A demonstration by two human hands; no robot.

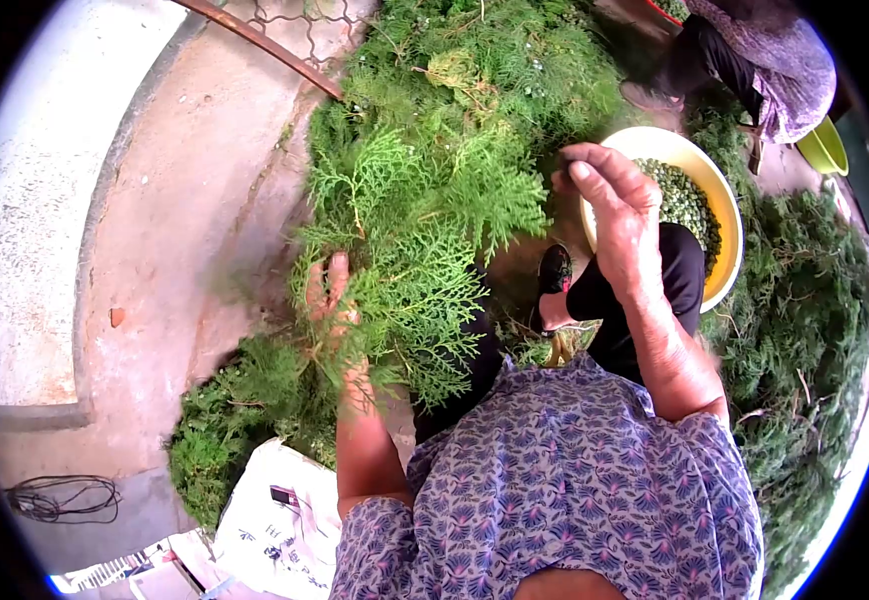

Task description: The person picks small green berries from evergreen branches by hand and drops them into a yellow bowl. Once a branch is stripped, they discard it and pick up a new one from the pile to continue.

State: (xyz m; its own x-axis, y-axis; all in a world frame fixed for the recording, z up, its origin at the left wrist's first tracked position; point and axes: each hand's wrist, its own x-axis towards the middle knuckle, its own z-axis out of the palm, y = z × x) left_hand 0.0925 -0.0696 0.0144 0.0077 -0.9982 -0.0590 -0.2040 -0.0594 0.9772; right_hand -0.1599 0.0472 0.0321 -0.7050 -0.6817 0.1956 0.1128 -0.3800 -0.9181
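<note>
My left hand (331, 292) is closed around a leafy green conifer branch (425, 275), probably arborvitae, which fans out over my lap. Foliage covers part of that hand. My right hand (620, 195) is raised over the near-left rim of a yellow basin (725, 215), its fingers curled and pinched together. Whatever those fingers hold, if anything, I cannot make out. Inside the basin lie many small green cones or seed pods (683, 200). The basin stands beside my right knee.
A large heap of cut branches (495, 80) lies ahead, with another pile (795, 300) at the right. Another person (770, 65) sits at the upper right near a green-yellow bucket (823, 148). A white sack (280, 510) and coiled black cable (63, 498) are at lower left.
</note>
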